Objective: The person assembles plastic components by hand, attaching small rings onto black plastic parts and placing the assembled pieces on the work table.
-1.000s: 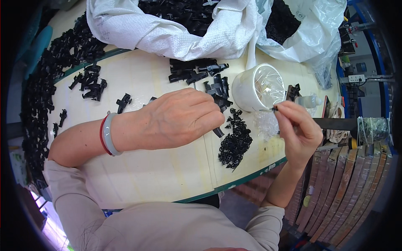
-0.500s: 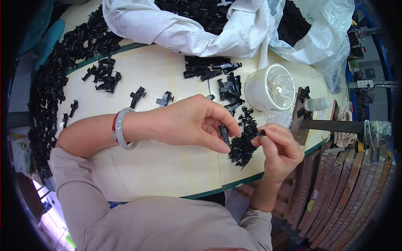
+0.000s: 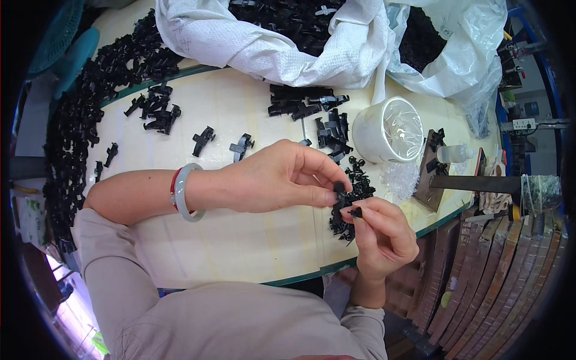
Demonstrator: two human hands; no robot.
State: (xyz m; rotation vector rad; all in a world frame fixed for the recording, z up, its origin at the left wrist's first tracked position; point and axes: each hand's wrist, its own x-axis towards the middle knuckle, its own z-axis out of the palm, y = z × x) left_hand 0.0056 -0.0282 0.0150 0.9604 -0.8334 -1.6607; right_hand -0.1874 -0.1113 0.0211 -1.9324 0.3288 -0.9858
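Observation:
Between thumb and fingers, my left hand [image 3: 279,179] grips a black plastic clip-shaped part [image 3: 339,201]. Close beside it, my right hand [image 3: 387,240] pinches a small black plastic piece [image 3: 356,212], facing the larger part; I cannot tell whether the two touch. Beneath both hands lies a pile of small black pieces [image 3: 357,180], partly hidden by my fingers. Farther left on the pale tabletop [image 3: 240,252], single black parts lie apart, one [image 3: 204,141] near another [image 3: 242,147]. More larger black parts [image 3: 333,129] are gathered just beyond the small pile.
A white round tub [image 3: 389,129] with clear plastic inside stands past the pile. Open white sacks [image 3: 270,57] of black parts fill the far side. A dark metal bar fixture [image 3: 477,183] and a small clear bottle [image 3: 454,152] are at right. Black parts line the left edge [image 3: 72,138].
My right hand has moved left and slightly down, bringing the small piece beside the larger part. My left hand has shifted slightly right, its grip closing more around the part.

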